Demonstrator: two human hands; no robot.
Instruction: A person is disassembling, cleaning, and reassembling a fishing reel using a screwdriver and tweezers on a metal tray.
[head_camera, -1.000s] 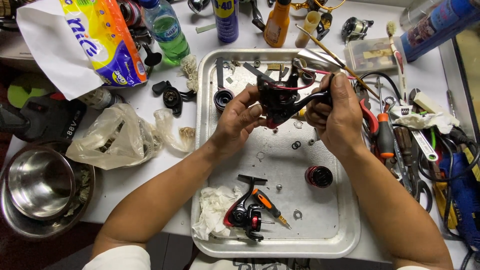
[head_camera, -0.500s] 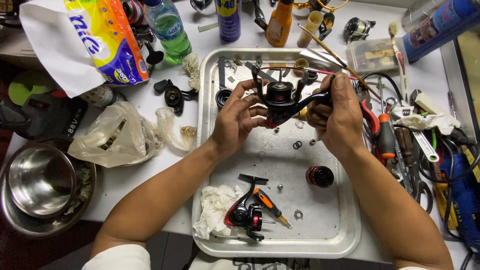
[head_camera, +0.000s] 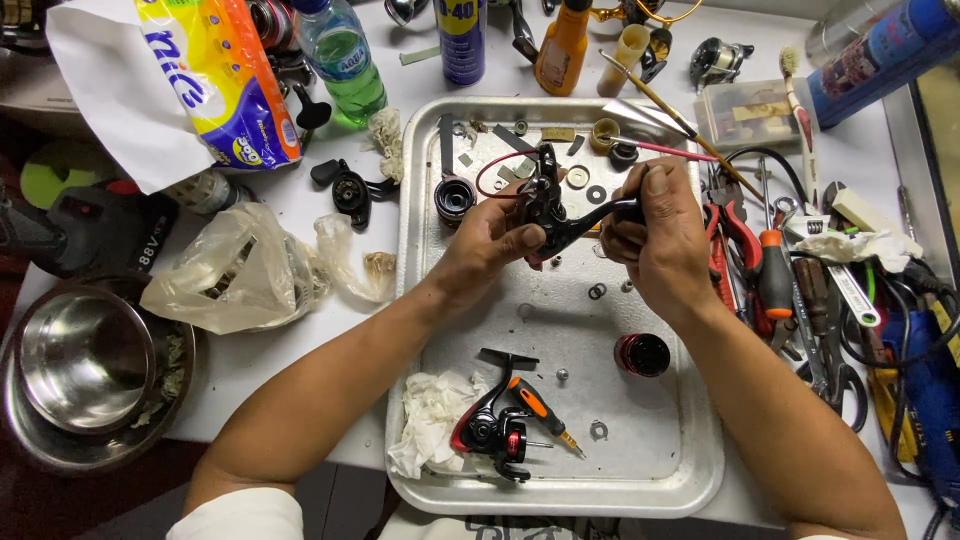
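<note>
You hold the black reel body (head_camera: 553, 212) above the tray (head_camera: 690, 470), left hand (head_camera: 490, 240) gripping its body, right hand (head_camera: 660, 235) with fingers closed on its handle arm. If your grip loosens, it could drop among the washers (head_camera: 597, 291) and scatter them.

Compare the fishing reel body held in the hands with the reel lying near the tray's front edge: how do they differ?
The held reel body is up in the grip of the left hand and right hand; the lying reel rests on the tray, untouched. The held one looks all black; the lying one shows red trim. The lying one sits beside a crumpled tissue and small screwdriver. Both are small spinning reels.
</note>
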